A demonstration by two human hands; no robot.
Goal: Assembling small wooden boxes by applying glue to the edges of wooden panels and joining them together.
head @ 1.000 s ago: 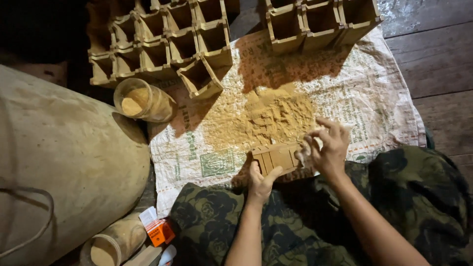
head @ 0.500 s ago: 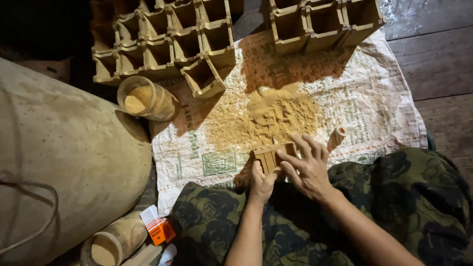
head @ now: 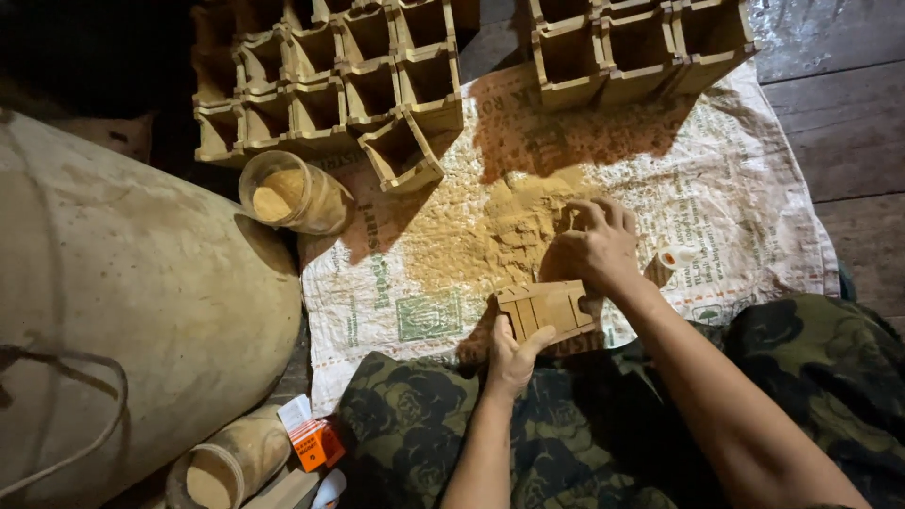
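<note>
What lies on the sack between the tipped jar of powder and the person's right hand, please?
In the head view, a heap of tan powder spreads over the woven sack between the jar and the right hand, whose fingers reach its edge.

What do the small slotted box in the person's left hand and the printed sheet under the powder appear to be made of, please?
The slotted box looks like unfinished wood or pressed board: matte tan faces, cut edges, powder-dusted. The printed sheet seems woven plastic sacking: pale, slightly glossy, with a fine weave and creases. The left hand holds the box; the right hand rests on the loose, matte ochre powder.
</note>
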